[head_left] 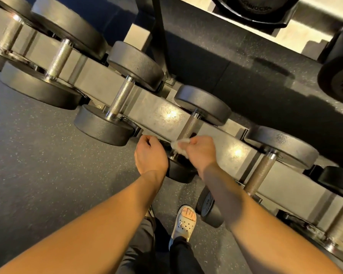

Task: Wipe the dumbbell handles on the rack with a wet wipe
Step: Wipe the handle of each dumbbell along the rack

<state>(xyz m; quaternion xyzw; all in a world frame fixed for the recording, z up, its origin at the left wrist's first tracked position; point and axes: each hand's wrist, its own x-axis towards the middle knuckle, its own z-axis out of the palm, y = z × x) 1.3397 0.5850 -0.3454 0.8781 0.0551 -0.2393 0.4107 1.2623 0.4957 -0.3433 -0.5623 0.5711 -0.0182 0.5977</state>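
Several black dumbbells with knurled steel handles lie across a grey metal rack point(158, 107). My right hand point(199, 151) grips a white wet wipe point(177, 146) wrapped round the near end of the middle dumbbell's handle point(189, 126). Its near head point(178, 171) is partly hidden under both hands. My left hand point(150, 154) hovers just left of that handle with its fingers curled, holding nothing I can see. Neighbouring handles stand bare to the left point(121, 95) and right point(259, 173).
A speckled dark rubber floor point(48, 165) spreads to the left. A lower tier holds another dumbbell head point(208, 206) near my sandalled foot point(184, 220). Large black weights point(339, 80) sit on an upper shelf at the right.
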